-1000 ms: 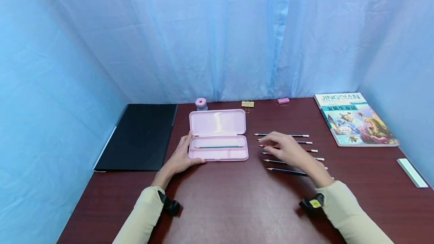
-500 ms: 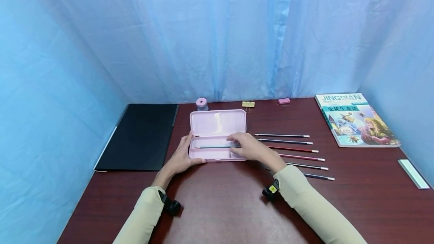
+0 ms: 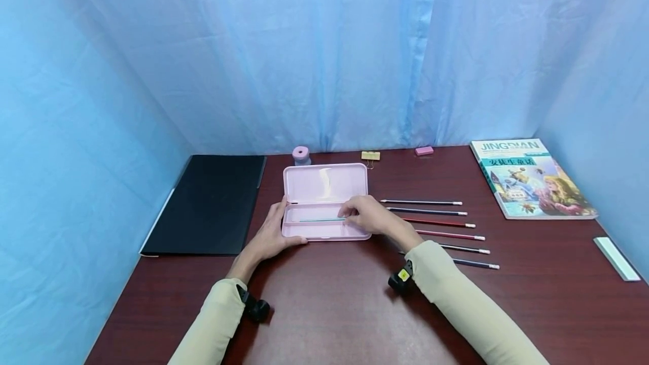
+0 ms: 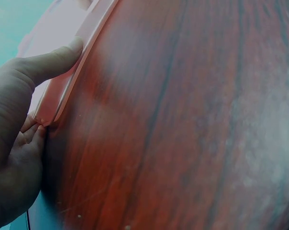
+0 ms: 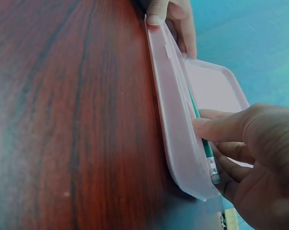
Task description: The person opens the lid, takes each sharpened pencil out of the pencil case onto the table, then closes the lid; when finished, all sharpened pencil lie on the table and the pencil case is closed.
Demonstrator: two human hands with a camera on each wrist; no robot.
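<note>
A pink pencil case [image 3: 313, 232] lies open on the table, its lid leaning back. My left hand [image 3: 267, 235] grips the left end, thumb along the front wall and fingers round the side; in the left wrist view the thumb [image 4: 56, 60] presses on the rim. Inside the long rear compartment is a green pencil [image 3: 319, 219]. My right hand [image 3: 369, 216] pinches it near its eraser end, between thumb and fingers, as the right wrist view shows. The right hand covers that end in the head view.
Several loose pencils [image 3: 438, 222] lie in a row right of the case. Behind stand a pink-topped round item [image 3: 301, 155], a yellow binder clip [image 3: 370, 156] and a pink eraser [image 3: 423, 151]. A black folder [image 3: 208, 204] lies left; a book [image 3: 532, 179] and white-green bar [image 3: 616, 258] lie right.
My right hand has moved left from above the loose pencils to the case and now pinches the green pencil, which has shifted slightly. The left hand stays on the case.
</note>
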